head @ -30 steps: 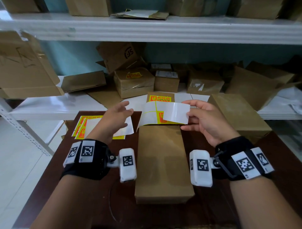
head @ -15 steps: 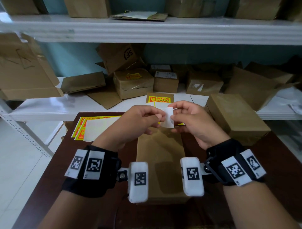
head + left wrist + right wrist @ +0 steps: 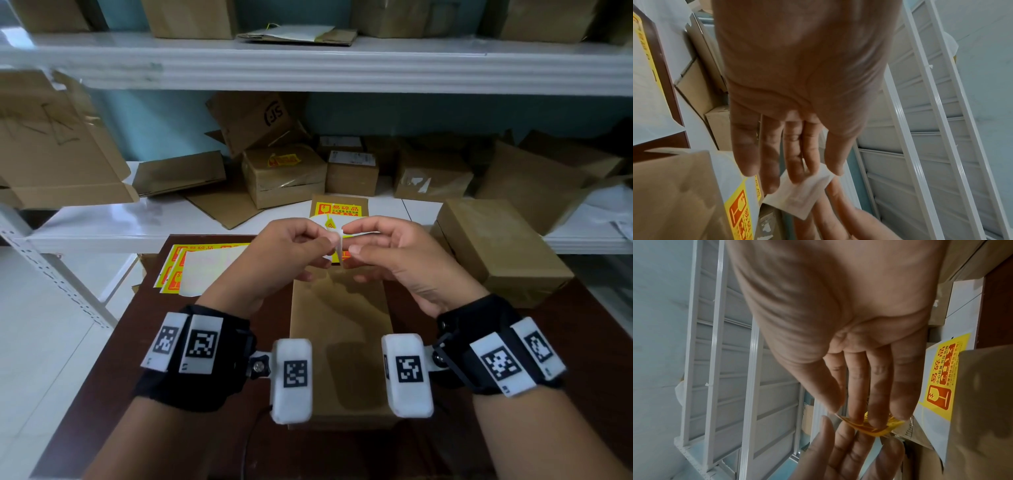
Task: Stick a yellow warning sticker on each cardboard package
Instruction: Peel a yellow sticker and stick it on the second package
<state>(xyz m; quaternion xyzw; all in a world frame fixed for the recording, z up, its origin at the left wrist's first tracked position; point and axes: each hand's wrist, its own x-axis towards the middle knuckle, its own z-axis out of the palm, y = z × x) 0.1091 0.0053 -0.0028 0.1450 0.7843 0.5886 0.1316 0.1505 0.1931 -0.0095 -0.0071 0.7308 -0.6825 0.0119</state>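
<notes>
A long brown cardboard package (image 3: 339, 325) lies lengthwise on the dark table (image 3: 191, 342) in front of me. Both hands are raised over its far end with their fingertips together. My left hand (image 3: 325, 245) pinches a small white backing paper (image 3: 797, 193) between thumb and fingers. My right hand (image 3: 354, 249) pinches a yellow warning sticker (image 3: 873, 426), which is curled and partly hidden by the fingers. In the head view the piece (image 3: 338, 244) shows only as a thin white edge between the two hands.
Yellow sticker sheets (image 3: 202, 263) lie on the table's far left corner. Another sheet with a yellow sticker (image 3: 939, 379) lies beyond the package. A second brown box (image 3: 496, 246) stands at the right. The white shelf (image 3: 102, 226) behind holds several boxes, one stickered (image 3: 284, 171).
My left hand left the sheets at the left and met my right hand. The large sheet that my right hand held is out of it; both hands now pinch one small piece.
</notes>
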